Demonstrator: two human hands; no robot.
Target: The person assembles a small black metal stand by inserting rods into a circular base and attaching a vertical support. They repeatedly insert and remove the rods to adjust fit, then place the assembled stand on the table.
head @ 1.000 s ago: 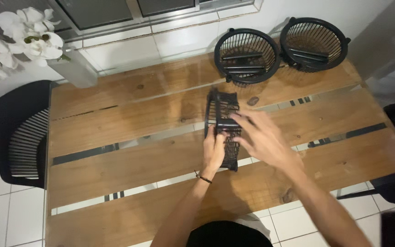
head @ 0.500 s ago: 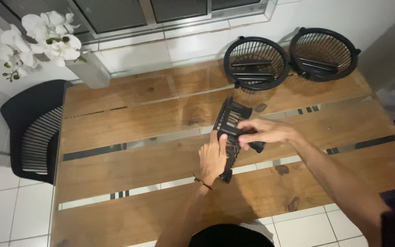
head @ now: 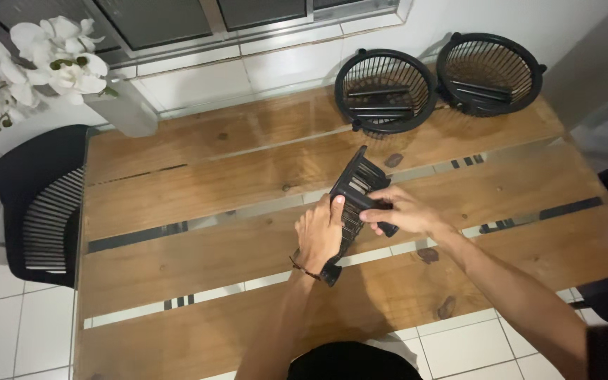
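Note:
A long black slotted holder point(head: 357, 186) with several dark rods in it lies tilted on the wooden table point(head: 198, 176). My left hand point(head: 320, 236) grips its near part from the left side. My right hand point(head: 399, 213) pinches a dark rod at the holder's right edge. The holder's far end is raised off the table and points toward the back.
Two round black wire baskets point(head: 385, 90) point(head: 491, 72), each with a few dark rods inside, stand at the table's back right. A vase of white flowers point(head: 47, 60) stands at the back left. Black chairs point(head: 33, 204) flank the table.
The holder has been tipped up and turned, its far end now raised. My right hand moved from on top of it to its right side.

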